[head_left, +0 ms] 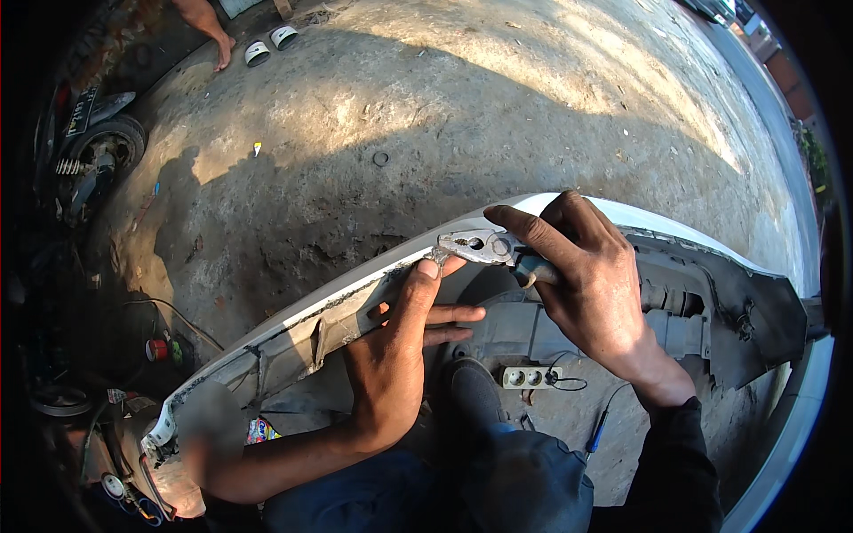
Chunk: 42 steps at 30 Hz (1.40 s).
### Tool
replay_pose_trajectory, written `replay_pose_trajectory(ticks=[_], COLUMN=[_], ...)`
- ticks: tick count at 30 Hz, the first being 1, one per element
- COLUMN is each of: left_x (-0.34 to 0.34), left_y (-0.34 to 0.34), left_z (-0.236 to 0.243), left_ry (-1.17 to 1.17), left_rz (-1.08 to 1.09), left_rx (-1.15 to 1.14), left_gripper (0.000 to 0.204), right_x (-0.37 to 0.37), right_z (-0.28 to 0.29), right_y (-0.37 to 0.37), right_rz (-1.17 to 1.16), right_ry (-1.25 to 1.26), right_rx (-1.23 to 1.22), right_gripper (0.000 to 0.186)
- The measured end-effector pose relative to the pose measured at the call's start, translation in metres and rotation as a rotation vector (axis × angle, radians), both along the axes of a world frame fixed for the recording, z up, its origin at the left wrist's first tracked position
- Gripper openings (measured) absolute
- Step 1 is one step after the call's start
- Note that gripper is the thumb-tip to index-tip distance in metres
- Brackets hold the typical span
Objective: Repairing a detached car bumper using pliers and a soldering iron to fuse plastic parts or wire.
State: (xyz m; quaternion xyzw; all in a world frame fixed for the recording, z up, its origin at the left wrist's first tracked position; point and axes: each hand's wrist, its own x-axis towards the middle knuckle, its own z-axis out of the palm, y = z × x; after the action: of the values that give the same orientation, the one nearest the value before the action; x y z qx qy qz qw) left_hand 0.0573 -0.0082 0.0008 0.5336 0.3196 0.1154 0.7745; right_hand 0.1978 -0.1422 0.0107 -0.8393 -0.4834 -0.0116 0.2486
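A curved white car bumper crosses the view, its grey inner side toward me. In my right hand are metal pliers, fingers closed round the handles, with the jaws at the bumper's upper edge. My left hand has its thumb and index finger pinched at a small silvery piece directly under the jaws, too small to make out fully; its other fingers stretch out behind the bumper.
A white power strip and blue-handled tool lie below, near my shoe. A motorbike is at upper left, near another person's bare leg and sandals. An air compressor sits at lower left.
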Motion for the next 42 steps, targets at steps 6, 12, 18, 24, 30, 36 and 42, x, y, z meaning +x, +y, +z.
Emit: replay_pose_trajectory(ticks=[6, 12, 18, 24, 30, 36, 42], left_x=[0.000, 0.003, -0.002, 0.008, 0.002, 0.002, -0.005], left_y=[-0.001, -0.001, 0.005, -0.002, 0.003, 0.002, 0.011], left_z=[-0.001, 0.000, -0.003, -0.001, 0.000, 0.000, -0.008], left_ry=[-0.001, -0.047, -0.012, 0.013, 0.031, -0.012, -0.009], left_rz=[0.016, -0.006, 0.001, -0.033, -0.025, -0.092, -0.047], left_rx=[0.016, 0.005, 0.059, 0.060, 0.078, 0.038, 0.037], left_gripper=[0.049, 0.049, 0.053, 0.053, 0.053, 0.054, 0.053], right_x=[0.000, 0.003, -0.036, -0.140, -0.196, -0.134, -0.050], right_z=[-0.003, 0.003, -0.063, -0.204, -0.286, -0.202, -0.060], right_y=[0.001, -0.007, -0.061, -0.191, -0.257, -0.183, -0.018], right_rz=[0.040, -0.059, -0.232, -0.470, -0.284, -0.158, -0.067], right_ry=[-0.063, 0.128, 0.793, 1.048, 0.932, 0.895, 0.567], right_rx=[-0.015, 0.052, 0.362, -0.200, -0.476, -0.617, 0.439], right_gripper=[0.066, 0.060, 0.024, 0.028, 0.040, 0.031, 0.024])
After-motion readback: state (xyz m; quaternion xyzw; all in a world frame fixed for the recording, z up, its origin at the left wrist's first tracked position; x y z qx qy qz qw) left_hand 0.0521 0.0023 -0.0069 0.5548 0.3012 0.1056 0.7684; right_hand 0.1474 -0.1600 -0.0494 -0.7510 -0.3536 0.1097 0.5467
